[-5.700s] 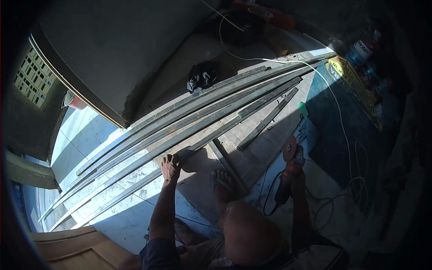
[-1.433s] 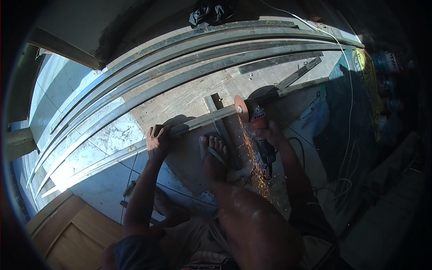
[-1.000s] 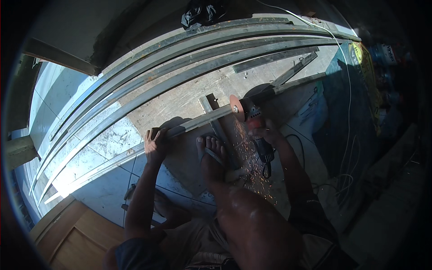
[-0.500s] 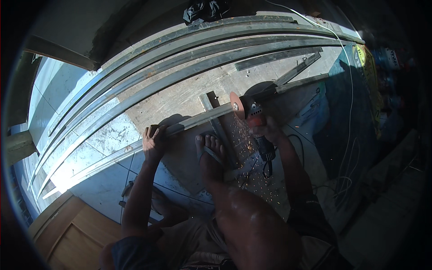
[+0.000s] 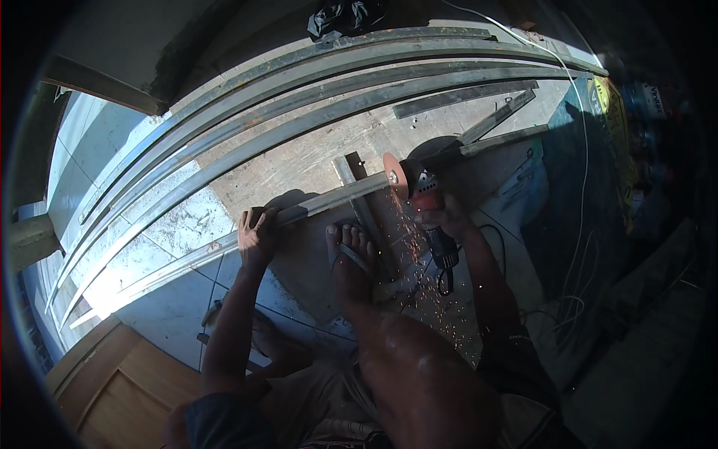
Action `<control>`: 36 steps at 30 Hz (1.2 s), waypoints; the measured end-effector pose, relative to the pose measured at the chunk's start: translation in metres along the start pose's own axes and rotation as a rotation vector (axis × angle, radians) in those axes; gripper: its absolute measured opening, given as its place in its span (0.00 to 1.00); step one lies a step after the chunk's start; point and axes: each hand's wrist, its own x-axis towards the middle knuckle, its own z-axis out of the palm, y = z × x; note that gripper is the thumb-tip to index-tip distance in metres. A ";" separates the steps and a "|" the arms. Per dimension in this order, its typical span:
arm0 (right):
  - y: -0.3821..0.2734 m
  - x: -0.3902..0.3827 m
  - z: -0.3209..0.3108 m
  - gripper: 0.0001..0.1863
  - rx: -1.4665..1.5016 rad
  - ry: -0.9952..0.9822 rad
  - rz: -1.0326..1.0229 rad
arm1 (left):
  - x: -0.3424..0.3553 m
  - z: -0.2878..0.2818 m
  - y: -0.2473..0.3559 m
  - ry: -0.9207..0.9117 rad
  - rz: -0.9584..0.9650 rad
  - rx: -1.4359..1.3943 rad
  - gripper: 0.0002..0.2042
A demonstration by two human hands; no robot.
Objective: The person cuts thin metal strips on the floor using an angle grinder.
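Note:
My left hand (image 5: 256, 233) grips a long metal bar (image 5: 329, 200) lying across a short crosspiece (image 5: 349, 168) on the floor. My right hand (image 5: 445, 221) is wrapped round a red-and-black angle grinder (image 5: 443, 248). Its reddish disc (image 5: 394, 170) meets the bar right of the crosspiece, and orange sparks stream from it toward my raised right leg. My sandalled foot (image 5: 351, 269) rests just below the bar, beside the crosspiece.
Several long metal bars (image 5: 299, 116) lie parallel beyond the worked bar, with shorter offcuts (image 5: 464, 97) at the right. A black plastic bag (image 5: 344, 19) is at the top, a white cable (image 5: 568, 82) runs down the right over a dark sheet (image 5: 561, 172), and a wooden panel (image 5: 127, 396) lies lower left.
Since the oldest frame, the grinder has moved up and left onto the bar and now throws sparks. My left hand has shifted left and up. Over the last second both hands have stayed nearly still.

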 end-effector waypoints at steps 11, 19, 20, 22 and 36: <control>-0.004 -0.006 0.003 0.35 0.013 -0.001 0.066 | 0.001 0.000 0.003 0.007 0.007 -0.009 0.17; 0.000 -0.006 0.004 0.32 -0.015 0.031 -0.007 | -0.001 0.003 -0.002 -0.026 -0.034 -0.026 0.19; -0.001 -0.006 0.005 0.32 -0.012 0.031 -0.008 | -0.001 0.002 -0.003 -0.025 -0.020 -0.017 0.18; -0.003 -0.007 0.007 0.31 -0.014 0.034 -0.019 | -0.001 0.001 -0.003 -0.026 -0.001 -0.007 0.17; -0.015 -0.024 0.017 0.29 0.132 0.051 -0.025 | 0.000 0.004 -0.001 0.000 0.019 0.004 0.18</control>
